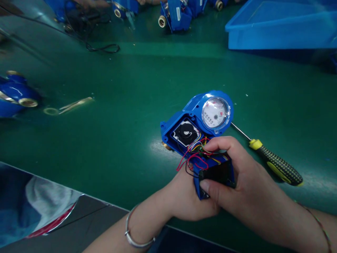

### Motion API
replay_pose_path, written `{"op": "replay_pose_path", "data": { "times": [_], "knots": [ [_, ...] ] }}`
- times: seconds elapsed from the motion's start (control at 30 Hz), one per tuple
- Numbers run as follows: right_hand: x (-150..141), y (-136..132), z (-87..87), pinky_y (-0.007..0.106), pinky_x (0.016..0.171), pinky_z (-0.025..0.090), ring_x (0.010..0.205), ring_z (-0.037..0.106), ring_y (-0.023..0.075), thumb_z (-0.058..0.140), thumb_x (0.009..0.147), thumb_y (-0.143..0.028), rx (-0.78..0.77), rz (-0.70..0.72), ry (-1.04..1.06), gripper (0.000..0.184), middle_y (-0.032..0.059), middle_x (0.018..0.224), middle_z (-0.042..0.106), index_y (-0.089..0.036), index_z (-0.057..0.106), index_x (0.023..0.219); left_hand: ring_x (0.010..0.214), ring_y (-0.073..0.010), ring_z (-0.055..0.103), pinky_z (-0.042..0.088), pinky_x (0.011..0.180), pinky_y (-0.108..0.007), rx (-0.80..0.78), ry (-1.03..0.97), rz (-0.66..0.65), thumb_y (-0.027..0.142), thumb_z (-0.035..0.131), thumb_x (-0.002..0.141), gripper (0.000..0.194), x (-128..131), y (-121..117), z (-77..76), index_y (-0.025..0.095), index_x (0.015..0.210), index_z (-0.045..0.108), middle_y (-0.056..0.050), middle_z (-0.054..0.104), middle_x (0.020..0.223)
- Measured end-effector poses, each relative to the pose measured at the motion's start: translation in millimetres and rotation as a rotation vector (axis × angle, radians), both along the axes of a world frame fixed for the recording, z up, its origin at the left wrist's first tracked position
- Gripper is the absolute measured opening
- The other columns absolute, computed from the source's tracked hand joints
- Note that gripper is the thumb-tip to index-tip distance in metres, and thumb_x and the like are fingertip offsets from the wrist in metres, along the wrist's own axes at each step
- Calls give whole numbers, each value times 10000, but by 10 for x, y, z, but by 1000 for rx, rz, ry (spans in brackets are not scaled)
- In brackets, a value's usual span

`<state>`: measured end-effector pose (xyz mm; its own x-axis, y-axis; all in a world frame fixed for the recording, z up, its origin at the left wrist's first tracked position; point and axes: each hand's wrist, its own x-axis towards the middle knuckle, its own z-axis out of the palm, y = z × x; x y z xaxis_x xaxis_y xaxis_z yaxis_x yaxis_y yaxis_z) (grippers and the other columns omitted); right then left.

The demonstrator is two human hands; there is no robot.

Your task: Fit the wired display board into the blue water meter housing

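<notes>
A blue water meter (195, 103) with a round clear dial (216, 112) lies on the green table. Its square compartment is uncovered and shows a black round part on a white plate (185, 133). Thin coloured wires (197, 151) run from there to a blue cover (197, 186) with a dark block inside. My right hand (244, 182) is closed on this cover, thumb on its near edge, index finger at the wires. Under the cover, my left hand (191, 198) is curled against it; its fingertips are hidden.
A yellow-and-black screwdriver (279, 163) lies at the right, its tip behind the meter. Further off are a blue bin (263, 35), more meters (176, 17) and a black cable (102, 48). A blue brass-ended meter body (19, 91) sits at the left. Other people's hands show at the top.
</notes>
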<state>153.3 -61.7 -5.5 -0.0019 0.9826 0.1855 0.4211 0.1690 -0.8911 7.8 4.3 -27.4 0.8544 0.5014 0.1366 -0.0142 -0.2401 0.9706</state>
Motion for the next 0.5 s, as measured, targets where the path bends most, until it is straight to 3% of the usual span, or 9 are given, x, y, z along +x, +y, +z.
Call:
{"op": "replay_pose_path", "data": {
  "times": [0.2,0.5],
  "knots": [
    [2,69,22,271,863,483,1051,495,153,548,773,-96,4,7,8,413,4,1154,494,-233,494,1159,837,-210,595,521,814,-333,18,34,-9,142,566,636,270,14,2,42,145,905,577,-48,620,868],
    [-49,6,-21,411,921,514,1073,498,255,607,782,-172,-4,-93,5,408,61,1056,490,-227,533,1180,981,-269,600,508,922,-413,-52,49,17,151,588,640,375,-1,-10,31,123,1014,567,-94,624,967]
  ]
}}
